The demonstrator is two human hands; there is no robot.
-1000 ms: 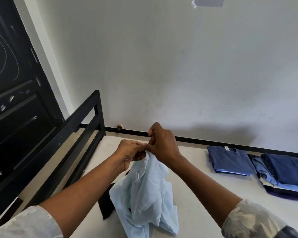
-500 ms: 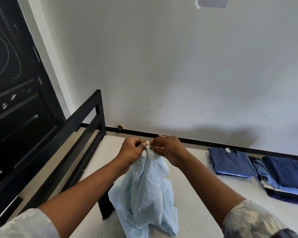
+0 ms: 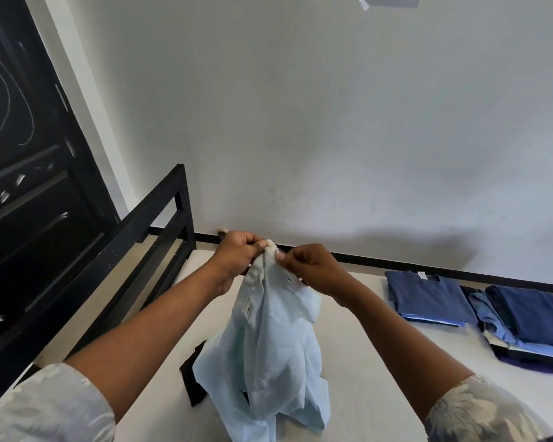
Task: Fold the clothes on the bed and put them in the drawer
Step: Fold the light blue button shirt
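Observation:
A pale blue shirt (image 3: 275, 352) hangs crumpled over the white bed (image 3: 377, 362), its lower part resting on the mattress. My left hand (image 3: 237, 260) pinches its top edge from the left. My right hand (image 3: 313, 269) pinches the same edge just to the right, fingers close to the left hand's. A dark garment (image 3: 193, 378) lies on the bed, partly hidden behind the shirt. At the right, a folded navy shirt (image 3: 428, 298) lies flat, and beside it a stack of folded blue and dark clothes (image 3: 530, 327).
A black metal bed frame (image 3: 134, 250) runs along the left side of the mattress. Behind it stands a black panelled door (image 3: 26, 186). A plain white wall (image 3: 332, 122) with a black skirting rises at the far edge of the bed.
My right hand has come down from above the left one to its right side. Both hands with the shirt's top edge have drifted slightly apart, and the shirt hangs a little more opened.

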